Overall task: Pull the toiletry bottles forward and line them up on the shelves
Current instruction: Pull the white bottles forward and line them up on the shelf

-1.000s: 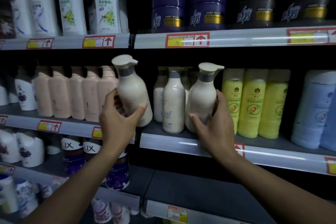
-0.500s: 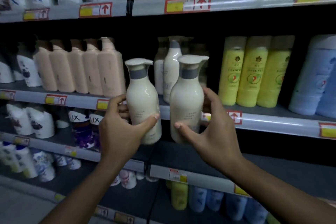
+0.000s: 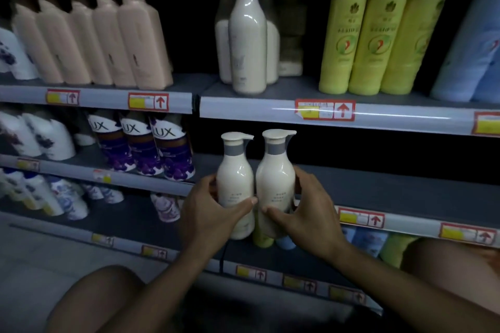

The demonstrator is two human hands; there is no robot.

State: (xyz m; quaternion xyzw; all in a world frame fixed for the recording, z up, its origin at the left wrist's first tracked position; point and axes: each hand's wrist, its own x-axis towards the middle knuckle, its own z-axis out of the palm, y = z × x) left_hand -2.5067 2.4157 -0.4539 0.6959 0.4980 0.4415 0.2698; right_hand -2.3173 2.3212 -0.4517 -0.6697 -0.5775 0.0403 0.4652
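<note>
Below the upper shelf (image 3: pixel 243 109), rows stand mostly fronted; we hold two cream bottles at the empty lower shelf (image 3: pixel 392 189), unplaced. Left hand (image 3: pixel 208 213) grips one bottle (image 3: pixel 234 184), right hand (image 3: pixel 305 213) the other (image 3: pixel 275 181).

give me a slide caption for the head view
Left hand and right hand hold two cream pump bottles side by side before a shelf.

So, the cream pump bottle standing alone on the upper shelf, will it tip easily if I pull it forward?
Probably yes: the cream pump bottle is tall and narrow, so pulling near its top may tip it. Its glossy surface looks slippery. It seems rigid plastic, so gripping low on the body should be safer.
</note>
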